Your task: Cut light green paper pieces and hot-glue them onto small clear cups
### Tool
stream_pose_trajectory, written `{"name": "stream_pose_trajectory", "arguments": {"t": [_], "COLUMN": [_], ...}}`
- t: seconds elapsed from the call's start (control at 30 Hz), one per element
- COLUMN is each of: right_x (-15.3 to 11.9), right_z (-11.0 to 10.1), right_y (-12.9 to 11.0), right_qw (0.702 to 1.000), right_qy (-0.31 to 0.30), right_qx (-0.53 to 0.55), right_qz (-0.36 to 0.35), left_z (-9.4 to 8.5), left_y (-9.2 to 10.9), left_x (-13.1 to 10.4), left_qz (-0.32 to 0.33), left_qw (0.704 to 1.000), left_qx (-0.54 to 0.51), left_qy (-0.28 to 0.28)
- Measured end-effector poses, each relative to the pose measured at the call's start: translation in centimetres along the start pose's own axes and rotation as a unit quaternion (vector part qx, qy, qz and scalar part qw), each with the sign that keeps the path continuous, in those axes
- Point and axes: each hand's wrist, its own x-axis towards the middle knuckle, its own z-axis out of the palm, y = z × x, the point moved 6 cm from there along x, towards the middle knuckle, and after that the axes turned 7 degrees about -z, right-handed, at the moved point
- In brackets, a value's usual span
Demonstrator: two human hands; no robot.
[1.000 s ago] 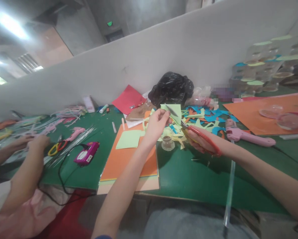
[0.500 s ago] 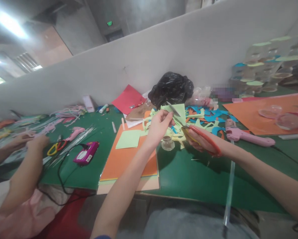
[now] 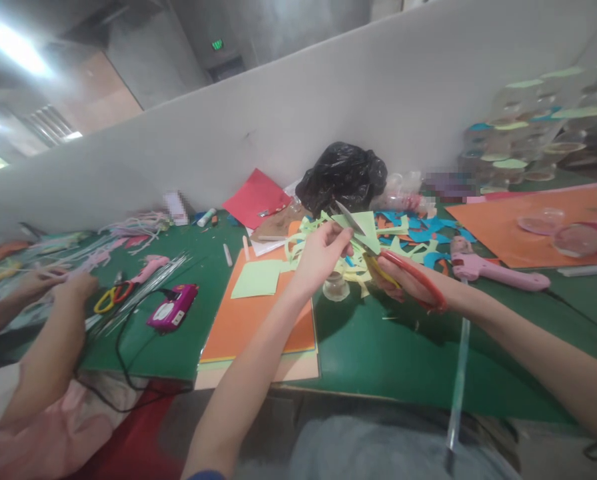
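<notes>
My left hand [image 3: 327, 252] pinches a light green sheet of paper [image 3: 367, 228] above the table. In my right hand [image 3: 396, 283] are scissors [image 3: 412, 275] with red and yellow handles, and their blades lie across the paper close to my left fingertips. A small clear plastic cup [image 3: 336, 288] stands on the table just below my hands. Behind them is a heap of light green, blue and orange paper scraps [image 3: 423, 230]. A stack of orange paper [image 3: 258, 327], with light green squares [image 3: 255, 279] on top, lies beside my left forearm.
A pink glue gun [image 3: 498, 272] with a clear stick lies at the right. Behind the scraps sits a black plastic bag [image 3: 343, 175]. Clear cups with paper discs [image 3: 511, 164] are stacked at far right. At left, a co-worker's hands [image 3: 76, 285] are near another pair of scissors [image 3: 113, 297].
The green paper has turned in my left hand, its outline now more slanted and pointed. The scissors stay at the paper, their blades tilted slightly differently.
</notes>
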Motion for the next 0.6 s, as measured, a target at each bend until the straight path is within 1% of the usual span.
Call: {"name": "stream_pose_trajectory", "arguments": {"t": [0.13, 0.23, 0.4, 0.6], "right_x": [0.2, 0.1, 0.1, 0.3], "right_z": [-0.2, -0.5, -0.9, -1.0], "right_y": [0.5, 0.2, -0.4, -0.9], "right_qw": [1.000, 1.000, 0.998, 0.997], "right_qy": [-0.004, 0.002, 0.010, 0.015], "right_qx": [0.005, -0.016, -0.066, -0.069], "right_qz": [0.002, 0.003, 0.012, 0.005], "left_z": [-0.2, -0.3, -0.5, -0.7], "left_y": [0.2, 0.4, 0.6, 0.7], "left_x": [0.1, 0.1, 0.0, -0.1], "left_qz": [-0.002, 0.000, -0.022, -0.029], "left_qw": [1.000, 1.000, 1.000, 0.999], "left_qx": [-0.001, -0.008, -0.008, 0.006], "left_qy": [-0.004, -0.011, -0.013, -0.019]}}
